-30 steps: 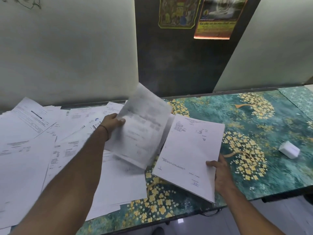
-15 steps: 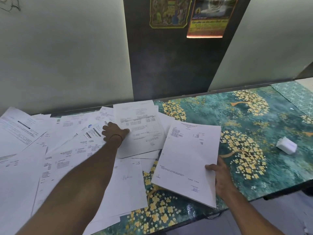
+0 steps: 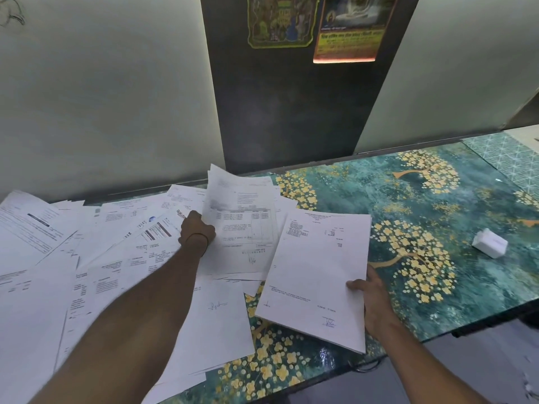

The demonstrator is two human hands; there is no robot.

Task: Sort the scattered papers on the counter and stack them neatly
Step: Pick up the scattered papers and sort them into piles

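My left hand is closed on the left edge of a printed sheet, its far end curling up off the loose papers that cover the counter's left end. My right hand pinches the near right edge of the gathered stack, thumb on top, fingers underneath, the stack tilted over the counter's front edge. A small white box lies well apart toward the right end.

White papers, teal gold-flowered counter
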